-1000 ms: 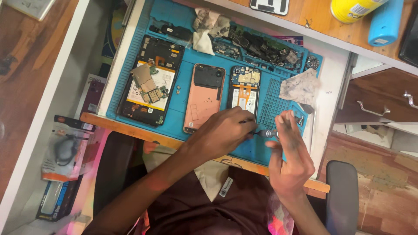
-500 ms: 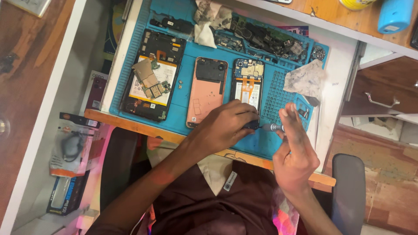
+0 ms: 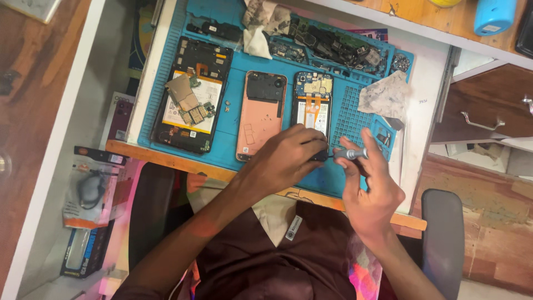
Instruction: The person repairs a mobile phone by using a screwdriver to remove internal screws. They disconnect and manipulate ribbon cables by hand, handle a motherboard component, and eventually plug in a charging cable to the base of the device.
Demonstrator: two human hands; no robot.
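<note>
Now right hand grips slim metal screwdriver over ridged blue mat

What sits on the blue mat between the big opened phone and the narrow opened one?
In the head view, a pink phone back cover lies face-down between the big opened phone and narrow opened phone.

left hand: now lower on the mat, covering the foot of the opened phone | right hand: fingers curl tighter round the screwdriver | screwdriver: tip now meets the left fingers
</note>
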